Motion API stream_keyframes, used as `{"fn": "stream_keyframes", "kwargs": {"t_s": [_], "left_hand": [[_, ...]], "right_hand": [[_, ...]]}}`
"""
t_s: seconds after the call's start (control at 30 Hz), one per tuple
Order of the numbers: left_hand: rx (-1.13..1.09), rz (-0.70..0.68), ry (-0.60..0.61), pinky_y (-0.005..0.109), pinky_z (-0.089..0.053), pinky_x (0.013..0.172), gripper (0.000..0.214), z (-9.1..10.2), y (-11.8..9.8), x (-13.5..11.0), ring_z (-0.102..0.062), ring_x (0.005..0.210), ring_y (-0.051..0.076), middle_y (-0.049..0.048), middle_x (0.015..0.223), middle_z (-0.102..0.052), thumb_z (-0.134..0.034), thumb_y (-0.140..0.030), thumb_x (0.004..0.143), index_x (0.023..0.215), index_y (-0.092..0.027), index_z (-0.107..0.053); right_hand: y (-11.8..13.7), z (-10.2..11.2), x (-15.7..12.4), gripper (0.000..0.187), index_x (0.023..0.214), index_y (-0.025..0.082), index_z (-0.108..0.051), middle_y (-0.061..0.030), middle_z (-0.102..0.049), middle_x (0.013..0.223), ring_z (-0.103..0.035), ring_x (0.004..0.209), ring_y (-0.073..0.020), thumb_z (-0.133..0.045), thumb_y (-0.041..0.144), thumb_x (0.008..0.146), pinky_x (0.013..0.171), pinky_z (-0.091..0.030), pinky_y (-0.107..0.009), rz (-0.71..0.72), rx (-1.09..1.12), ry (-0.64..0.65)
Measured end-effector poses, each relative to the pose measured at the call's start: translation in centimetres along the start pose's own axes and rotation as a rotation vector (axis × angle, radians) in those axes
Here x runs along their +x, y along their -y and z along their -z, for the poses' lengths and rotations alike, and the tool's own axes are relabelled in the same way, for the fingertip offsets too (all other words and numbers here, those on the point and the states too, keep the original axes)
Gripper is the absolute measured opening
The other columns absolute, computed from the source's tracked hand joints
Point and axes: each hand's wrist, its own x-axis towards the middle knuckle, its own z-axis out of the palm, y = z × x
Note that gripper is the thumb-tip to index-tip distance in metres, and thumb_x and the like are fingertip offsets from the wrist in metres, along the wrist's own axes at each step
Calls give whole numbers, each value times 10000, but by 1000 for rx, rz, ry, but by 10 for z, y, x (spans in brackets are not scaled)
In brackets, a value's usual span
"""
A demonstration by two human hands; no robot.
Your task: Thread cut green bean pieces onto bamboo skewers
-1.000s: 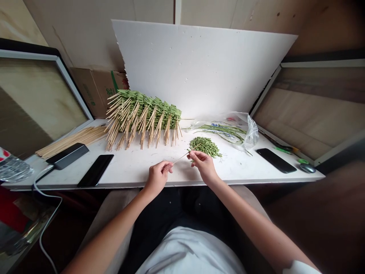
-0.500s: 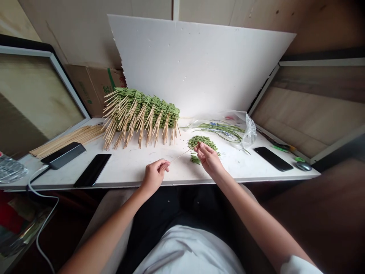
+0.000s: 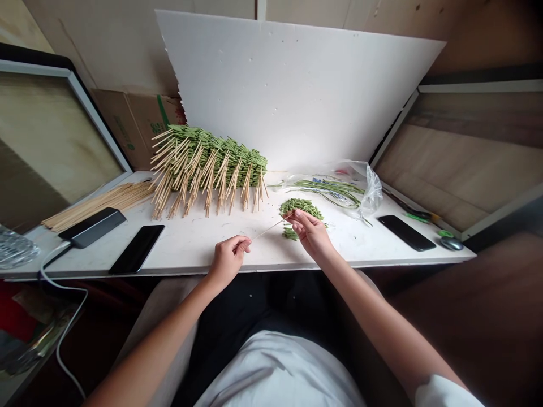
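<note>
Between my hands slants a thin wooden skewer [image 3: 271, 228]. My left hand [image 3: 229, 257] pinches its lower end near the front edge of the table. At its upper end, the fingertips of my right hand [image 3: 309, 230] are closed on it; whether they also hold a green piece is too small to tell. Just behind my right hand lies a heap of short green bean-like pieces [image 3: 302, 207], partly covered by the fingers. Farther back on the left is a large stack of skewers threaded with green pieces [image 3: 216, 158], their bare ends pointing toward me.
Loose skewers [image 3: 102, 203] lie at the left, near a black box with a cable [image 3: 92, 227] and a phone [image 3: 136, 249]. A clear plastic bag [image 3: 370, 189] holds long green stems. Another phone [image 3: 406, 232] and a mouse [image 3: 450, 243] lie right. A white board [image 3: 292, 96] stands behind.
The whole view has shifted slightly. Both hands keep their grip on the skewer, with the right fingers changing position a little at its upper end.
</note>
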Motion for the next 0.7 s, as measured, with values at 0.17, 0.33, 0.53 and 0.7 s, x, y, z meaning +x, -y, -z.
{"fn": "stream_keyframes", "kwargs": {"t_s": [0.17,0.33,0.53,0.7], "left_hand": [[35,-23,-18,234,-495,552,212,3,0,-1,-654,573,147,30,700,-740,-605,-289,987,890,-174,-755],[76,-43,-33,241,-497,561,228,5,-2,-2,-637,561,144,30,700,-735,-594,-298,995,881,-180,-753],[108,-74,-41,261,-530,618,225,5,-1,-3,-666,596,161,32,701,-741,-591,-287,995,883,-187,-758],[90,-67,-34,258,-539,619,219,6,2,-1,-675,599,158,32,706,-738,-581,-290,1006,890,-184,-734]], "right_hand": [[1,-3,-6,286,937,241,-826,-68,-819,1016,-753,1030,-242,-848,486,792,783,-606,-312,44,-35,-12],[-6,-7,-9,313,942,246,-827,-71,-826,985,-756,1023,-253,-861,504,768,810,-604,-353,93,-55,-88],[-11,-12,-13,328,941,239,-823,-83,-827,988,-762,1038,-263,-872,507,758,801,-596,-341,91,-40,-109],[-6,-13,-15,310,941,242,-826,-72,-816,1006,-762,1025,-248,-846,514,793,775,-592,-313,97,-40,-53]]}}
